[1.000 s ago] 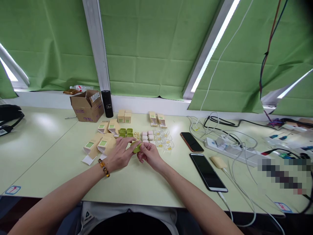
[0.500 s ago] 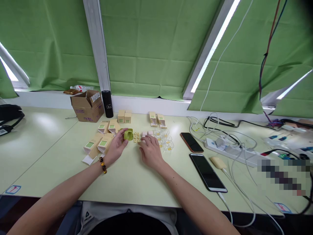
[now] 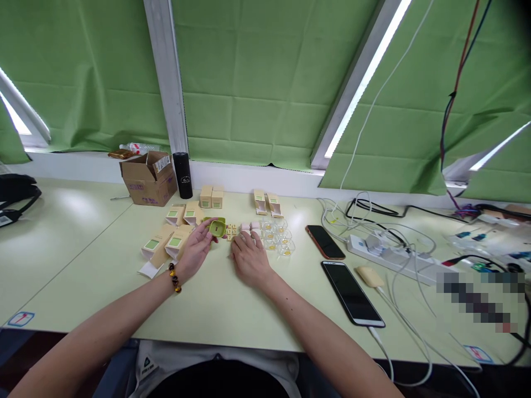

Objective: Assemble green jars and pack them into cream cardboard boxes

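My left hand [image 3: 196, 252] holds a small green square cup [image 3: 217, 227], its hollow side turned up toward me. Right beside the cup, small yellow square pieces [image 3: 231, 228] lie in rows on the table. My right hand [image 3: 250, 260] rests low over the table with its fingers curled down at the near end of those pieces. Its fingertips are partly hidden, and whatever they pinch is too small to make out. Pink blocks [image 3: 250, 226] sit just beyond its fingers. Several clear plastic cups [image 3: 277, 235] with yellow bits inside stand to the right.
Small cardboard boxes [image 3: 158, 244] with green labels stand at the left, more at the back. Behind them are a carton [image 3: 148, 178] and a black bottle [image 3: 182, 175]. Two phones [image 3: 352, 293], a power strip [image 3: 394, 257] and tangled cables occupy the right.
My left hand has tilted the green cup so its inside faces me more. My right hand has shifted slightly left and nearer, from the pink blocks toward the yellow pieces.
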`<act>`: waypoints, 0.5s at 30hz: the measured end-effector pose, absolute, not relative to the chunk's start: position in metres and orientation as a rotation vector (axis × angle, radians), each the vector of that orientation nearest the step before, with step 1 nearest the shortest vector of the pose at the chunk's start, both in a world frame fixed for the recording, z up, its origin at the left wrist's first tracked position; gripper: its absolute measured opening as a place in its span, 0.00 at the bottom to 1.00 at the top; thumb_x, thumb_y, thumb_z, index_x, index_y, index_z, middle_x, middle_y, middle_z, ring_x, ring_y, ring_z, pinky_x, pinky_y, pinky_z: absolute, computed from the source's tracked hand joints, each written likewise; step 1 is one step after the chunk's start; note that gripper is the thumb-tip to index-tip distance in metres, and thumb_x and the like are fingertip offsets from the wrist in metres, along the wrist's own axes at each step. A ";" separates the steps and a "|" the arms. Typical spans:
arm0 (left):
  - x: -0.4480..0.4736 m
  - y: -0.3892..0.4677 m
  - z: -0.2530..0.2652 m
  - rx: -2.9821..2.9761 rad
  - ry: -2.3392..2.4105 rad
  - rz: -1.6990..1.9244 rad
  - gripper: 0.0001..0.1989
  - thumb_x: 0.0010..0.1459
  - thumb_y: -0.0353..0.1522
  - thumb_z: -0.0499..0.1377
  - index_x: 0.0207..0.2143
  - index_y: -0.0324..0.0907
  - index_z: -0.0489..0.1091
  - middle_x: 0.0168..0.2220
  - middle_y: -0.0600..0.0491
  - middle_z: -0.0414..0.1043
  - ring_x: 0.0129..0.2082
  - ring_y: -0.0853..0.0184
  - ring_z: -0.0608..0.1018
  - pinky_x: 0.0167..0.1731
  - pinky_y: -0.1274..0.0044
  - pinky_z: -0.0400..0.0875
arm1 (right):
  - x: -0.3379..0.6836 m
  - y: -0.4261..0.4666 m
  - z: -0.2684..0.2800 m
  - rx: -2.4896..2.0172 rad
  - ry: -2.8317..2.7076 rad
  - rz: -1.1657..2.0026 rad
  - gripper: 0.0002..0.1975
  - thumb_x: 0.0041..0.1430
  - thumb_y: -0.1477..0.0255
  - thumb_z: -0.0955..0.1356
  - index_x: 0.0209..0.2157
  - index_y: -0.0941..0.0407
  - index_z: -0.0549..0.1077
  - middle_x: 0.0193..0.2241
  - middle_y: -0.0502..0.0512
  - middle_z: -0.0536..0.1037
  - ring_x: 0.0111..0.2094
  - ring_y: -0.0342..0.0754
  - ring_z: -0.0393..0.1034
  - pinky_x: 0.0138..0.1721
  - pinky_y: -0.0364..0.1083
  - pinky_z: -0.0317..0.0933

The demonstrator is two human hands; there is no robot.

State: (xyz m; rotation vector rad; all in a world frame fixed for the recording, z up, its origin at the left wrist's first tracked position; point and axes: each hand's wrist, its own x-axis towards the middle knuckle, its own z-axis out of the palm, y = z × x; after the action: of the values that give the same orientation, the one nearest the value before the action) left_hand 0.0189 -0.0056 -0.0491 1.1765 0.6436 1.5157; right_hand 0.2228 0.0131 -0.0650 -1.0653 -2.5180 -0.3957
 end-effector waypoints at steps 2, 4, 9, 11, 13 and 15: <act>0.019 -0.006 -0.049 1.182 0.647 1.518 0.24 0.67 0.36 0.64 0.63 0.43 0.67 0.55 0.45 0.76 0.48 0.64 0.80 0.46 0.74 0.69 | 0.222 0.013 -0.066 -1.050 -2.508 -0.409 0.09 0.69 0.70 0.66 0.46 0.57 0.76 0.47 0.62 0.77 0.61 0.61 0.62 0.69 0.62 0.46; 0.018 -0.007 -0.048 1.201 0.657 1.521 0.24 0.67 0.37 0.64 0.63 0.42 0.67 0.55 0.44 0.76 0.49 0.63 0.80 0.46 0.74 0.70 | 0.222 0.014 -0.068 -1.041 -2.499 -0.417 0.08 0.69 0.71 0.67 0.46 0.57 0.76 0.46 0.62 0.77 0.60 0.61 0.63 0.68 0.62 0.48; 0.017 -0.006 -0.049 1.233 0.664 1.534 0.25 0.67 0.38 0.64 0.63 0.44 0.67 0.55 0.44 0.77 0.48 0.63 0.81 0.46 0.73 0.70 | 0.221 0.013 -0.070 -1.020 -2.489 -0.431 0.08 0.69 0.75 0.66 0.45 0.57 0.76 0.47 0.62 0.78 0.60 0.61 0.63 0.66 0.62 0.51; 0.015 -0.005 -0.050 1.213 0.664 1.548 0.25 0.66 0.38 0.64 0.63 0.44 0.67 0.55 0.45 0.77 0.48 0.63 0.81 0.46 0.73 0.71 | 0.222 0.012 -0.068 -1.001 -2.475 -0.432 0.09 0.69 0.77 0.65 0.46 0.58 0.76 0.49 0.63 0.79 0.60 0.61 0.65 0.64 0.62 0.54; 0.014 -0.004 -0.051 1.198 0.667 1.561 0.25 0.66 0.37 0.64 0.64 0.44 0.67 0.54 0.45 0.77 0.48 0.63 0.81 0.46 0.74 0.72 | 0.223 0.012 -0.066 -0.959 -2.439 -0.426 0.12 0.70 0.79 0.63 0.49 0.59 0.76 0.52 0.65 0.79 0.59 0.60 0.67 0.60 0.60 0.58; 0.014 -0.003 -0.052 1.199 0.672 1.567 0.26 0.67 0.38 0.64 0.64 0.44 0.67 0.53 0.44 0.78 0.49 0.63 0.81 0.46 0.74 0.72 | 0.226 0.013 -0.063 -0.882 -2.377 -0.394 0.14 0.70 0.80 0.62 0.52 0.59 0.75 0.53 0.65 0.79 0.56 0.58 0.71 0.56 0.58 0.63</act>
State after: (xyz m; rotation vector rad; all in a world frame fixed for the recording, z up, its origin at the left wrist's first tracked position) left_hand 0.0139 -0.0035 -0.0517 1.1988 0.6715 1.5669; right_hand 0.2262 0.0125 -0.0633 -0.8818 -2.3768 -0.3944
